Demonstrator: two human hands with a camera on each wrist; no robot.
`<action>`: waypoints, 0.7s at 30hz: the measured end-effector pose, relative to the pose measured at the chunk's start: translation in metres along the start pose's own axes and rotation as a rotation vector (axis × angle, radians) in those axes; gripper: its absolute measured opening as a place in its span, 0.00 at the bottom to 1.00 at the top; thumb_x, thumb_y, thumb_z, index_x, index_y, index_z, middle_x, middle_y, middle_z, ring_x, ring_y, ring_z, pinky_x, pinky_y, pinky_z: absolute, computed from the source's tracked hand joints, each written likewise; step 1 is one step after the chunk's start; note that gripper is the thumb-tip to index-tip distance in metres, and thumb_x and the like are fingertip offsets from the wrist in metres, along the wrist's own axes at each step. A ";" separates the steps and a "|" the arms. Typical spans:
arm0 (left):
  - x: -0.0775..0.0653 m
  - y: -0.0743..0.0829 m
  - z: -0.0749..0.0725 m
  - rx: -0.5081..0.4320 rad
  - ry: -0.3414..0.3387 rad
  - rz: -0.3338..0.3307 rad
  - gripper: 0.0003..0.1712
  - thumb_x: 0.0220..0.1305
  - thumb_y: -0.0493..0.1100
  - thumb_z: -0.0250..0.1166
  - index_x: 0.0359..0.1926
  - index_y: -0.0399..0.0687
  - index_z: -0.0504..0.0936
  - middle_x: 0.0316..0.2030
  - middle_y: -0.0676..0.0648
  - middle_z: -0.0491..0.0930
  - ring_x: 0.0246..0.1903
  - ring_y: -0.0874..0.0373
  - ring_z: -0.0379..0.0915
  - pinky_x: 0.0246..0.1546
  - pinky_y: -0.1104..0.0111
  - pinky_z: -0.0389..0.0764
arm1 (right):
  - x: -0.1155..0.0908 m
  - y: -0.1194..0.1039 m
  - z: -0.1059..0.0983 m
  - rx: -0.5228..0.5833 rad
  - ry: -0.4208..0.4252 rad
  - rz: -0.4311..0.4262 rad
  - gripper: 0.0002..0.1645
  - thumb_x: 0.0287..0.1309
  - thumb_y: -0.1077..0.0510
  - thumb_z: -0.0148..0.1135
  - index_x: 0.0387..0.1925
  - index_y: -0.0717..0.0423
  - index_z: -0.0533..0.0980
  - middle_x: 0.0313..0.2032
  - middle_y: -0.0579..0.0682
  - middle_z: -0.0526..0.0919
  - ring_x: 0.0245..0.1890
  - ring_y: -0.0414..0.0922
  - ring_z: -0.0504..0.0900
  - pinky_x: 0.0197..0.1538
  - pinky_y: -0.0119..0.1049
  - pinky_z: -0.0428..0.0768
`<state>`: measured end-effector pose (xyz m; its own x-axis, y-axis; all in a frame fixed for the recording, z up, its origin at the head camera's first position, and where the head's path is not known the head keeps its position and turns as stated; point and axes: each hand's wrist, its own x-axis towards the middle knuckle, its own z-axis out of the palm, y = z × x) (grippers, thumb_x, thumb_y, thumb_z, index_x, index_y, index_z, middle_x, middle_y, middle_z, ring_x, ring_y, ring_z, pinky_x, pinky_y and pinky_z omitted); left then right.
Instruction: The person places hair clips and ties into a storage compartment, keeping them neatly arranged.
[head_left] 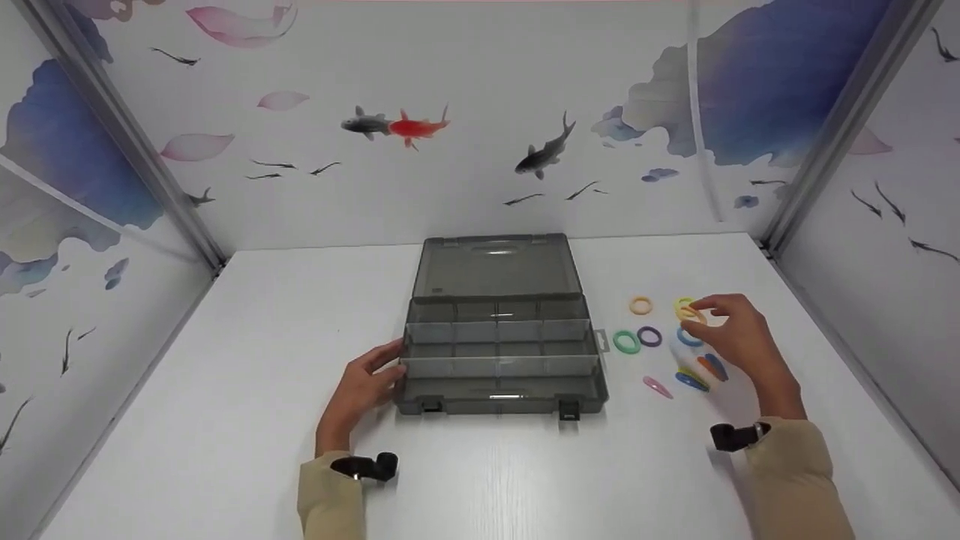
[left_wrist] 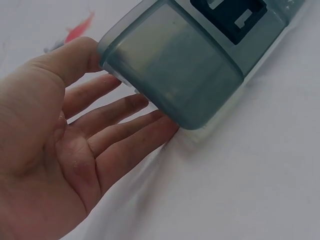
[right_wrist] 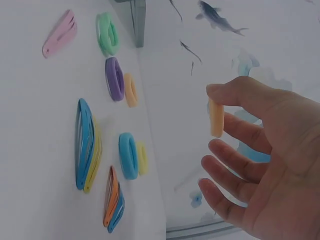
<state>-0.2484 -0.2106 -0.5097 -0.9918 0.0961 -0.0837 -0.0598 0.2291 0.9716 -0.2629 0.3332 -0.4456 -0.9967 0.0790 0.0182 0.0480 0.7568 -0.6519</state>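
A grey see-through compartment box stands on the table with its lid raised at the back. My left hand rests against the box's left side; in the left wrist view the thumb lies at the rim and the relaxed fingers touch the side wall. My right hand pinches a light orange hair tie between thumb and forefinger, raised above the table. Below it lie a blue hair tie and a yellow hair tie.
Right of the box lie a green hair tie, a purple hair tie and another orange hair tie. Nearer are a pink snap hair clip and several blue, yellow and orange clips. Printed walls enclose the table.
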 end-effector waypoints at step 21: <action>0.003 -0.004 0.001 0.057 0.026 -0.012 0.30 0.68 0.42 0.64 0.70 0.57 0.72 0.69 0.40 0.72 0.66 0.42 0.72 0.64 0.46 0.73 | 0.015 -0.081 0.024 0.001 0.014 -0.272 0.23 0.61 0.57 0.68 0.54 0.65 0.79 0.63 0.65 0.71 0.64 0.64 0.70 0.67 0.63 0.69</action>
<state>-0.2509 -0.2101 -0.5138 -0.9937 0.0681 -0.0885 -0.0656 0.2852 0.9562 -0.2832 0.2576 -0.4104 -0.9719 -0.1184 0.2036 -0.2218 0.7509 -0.6221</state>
